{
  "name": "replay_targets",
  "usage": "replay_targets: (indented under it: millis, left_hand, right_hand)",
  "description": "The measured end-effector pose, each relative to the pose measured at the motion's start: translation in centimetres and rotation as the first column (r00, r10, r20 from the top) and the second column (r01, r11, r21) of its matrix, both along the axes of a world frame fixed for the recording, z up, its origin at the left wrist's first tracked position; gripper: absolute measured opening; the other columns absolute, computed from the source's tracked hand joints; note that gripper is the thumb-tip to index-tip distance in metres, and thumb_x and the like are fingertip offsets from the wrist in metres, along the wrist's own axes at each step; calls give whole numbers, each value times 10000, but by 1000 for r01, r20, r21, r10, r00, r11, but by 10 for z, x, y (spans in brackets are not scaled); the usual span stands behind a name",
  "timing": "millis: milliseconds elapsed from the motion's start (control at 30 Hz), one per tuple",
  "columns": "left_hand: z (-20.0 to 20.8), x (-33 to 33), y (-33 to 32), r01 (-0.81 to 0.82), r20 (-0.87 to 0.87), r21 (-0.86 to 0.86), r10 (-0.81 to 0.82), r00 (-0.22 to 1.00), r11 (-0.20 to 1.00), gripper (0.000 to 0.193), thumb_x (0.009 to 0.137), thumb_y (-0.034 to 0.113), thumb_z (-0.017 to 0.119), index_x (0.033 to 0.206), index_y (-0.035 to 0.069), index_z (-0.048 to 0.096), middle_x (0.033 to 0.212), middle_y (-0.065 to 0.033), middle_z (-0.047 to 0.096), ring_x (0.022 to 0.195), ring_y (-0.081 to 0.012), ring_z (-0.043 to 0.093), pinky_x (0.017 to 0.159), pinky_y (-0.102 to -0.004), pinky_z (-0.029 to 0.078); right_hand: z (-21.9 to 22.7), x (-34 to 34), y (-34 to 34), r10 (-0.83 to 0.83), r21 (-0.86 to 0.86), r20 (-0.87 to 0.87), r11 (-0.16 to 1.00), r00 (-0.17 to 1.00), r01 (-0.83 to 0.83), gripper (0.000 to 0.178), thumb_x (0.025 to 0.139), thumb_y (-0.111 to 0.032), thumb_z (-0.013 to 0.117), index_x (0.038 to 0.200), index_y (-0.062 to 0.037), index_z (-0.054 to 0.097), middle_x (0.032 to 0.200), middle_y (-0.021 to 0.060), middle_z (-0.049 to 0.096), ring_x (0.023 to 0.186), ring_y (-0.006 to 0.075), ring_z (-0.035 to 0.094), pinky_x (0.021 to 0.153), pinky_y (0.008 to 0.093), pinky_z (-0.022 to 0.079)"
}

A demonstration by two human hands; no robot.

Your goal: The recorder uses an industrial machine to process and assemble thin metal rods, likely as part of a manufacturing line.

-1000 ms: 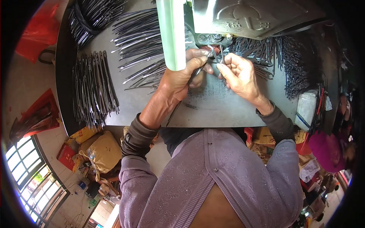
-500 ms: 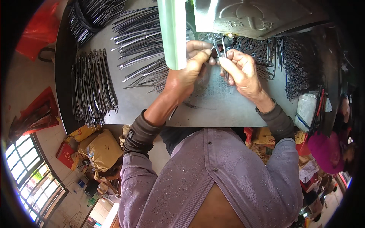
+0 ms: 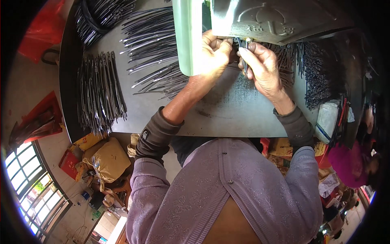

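Note:
My left hand (image 3: 215, 55) is pinched closed at the lower edge of a metal panel (image 3: 276, 20), partly behind a pale green strip (image 3: 183, 44). What its fingertips hold is too small to make out. Close beside it, my right hand (image 3: 262, 67) grips a slim two-pronged metal tool (image 3: 245, 67), its upper end reaching up under the panel. Long, thin dark metal strips (image 3: 152, 44) lie in rows left of my hands. More strips (image 3: 286, 59) sit just right of my right hand.
A neat row of strips (image 3: 99, 89) lies at the table's left, with a tied bundle (image 3: 101, 18) behind it. A dense dark pile (image 3: 323, 73) and a whitish box (image 3: 327, 118) are at the right. A yellow sack (image 3: 107, 158) stands below the table's left edge.
Both hands have moved slightly up and closer to the panel. My left hand has shifted a little right, and the tool's tip now reaches the panel's lower edge.

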State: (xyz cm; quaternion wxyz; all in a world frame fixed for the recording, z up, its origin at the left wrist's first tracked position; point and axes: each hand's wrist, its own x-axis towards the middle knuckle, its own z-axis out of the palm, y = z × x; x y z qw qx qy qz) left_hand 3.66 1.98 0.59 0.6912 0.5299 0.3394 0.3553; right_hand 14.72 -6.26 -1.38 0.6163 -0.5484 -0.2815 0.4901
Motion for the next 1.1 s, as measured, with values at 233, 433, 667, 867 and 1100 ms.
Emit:
replay_targets:
  millis: [233,433,667,867,1100]
  left_hand:
    - [2,-8,12,152,-288,504,0,958,850,96,797,47,564,837,-17,624,620,-34,619,509,-61,534,452,-205,405]
    - [-2,-12,5,169,-304,368,-53,951,914,110,820,63,542,849,-18,610,663,-41,618,551,-77,538,506,-220,424]
    - [-2,-18,9,79,-69,-82,-85,994,993,134,805,33,567,891,-62,606,741,-39,605,643,-65,515,599,-180,395]
    - [5,-8,4,-4,-167,54,13,986,999,102,794,57,597,826,-35,628,671,-6,589,536,-40,454,474,-182,345]
    - [8,1,-2,-42,-55,8,43,998,999,92,786,68,620,769,-21,634,595,4,567,474,-26,417,416,-189,316]
  right_hand:
    - [8,9,1,87,-64,-219,993,972,-103,110,836,-153,573,814,-46,587,602,18,570,420,10,442,380,151,346]
    - [7,-2,5,15,51,-185,999,983,-6,86,835,-109,569,839,-33,608,664,27,588,442,33,469,396,162,364]
    - [1,-7,-5,16,108,-121,994,992,-3,92,843,-90,546,811,-20,599,665,43,595,441,36,474,413,155,382]
    - [7,0,-16,131,-27,41,991,991,-130,124,830,-102,569,728,-32,568,628,34,582,431,26,468,400,161,368]
    - [3,-5,-12,71,3,79,997,994,-71,111,831,-76,558,728,-36,552,622,14,563,428,20,455,394,160,359]
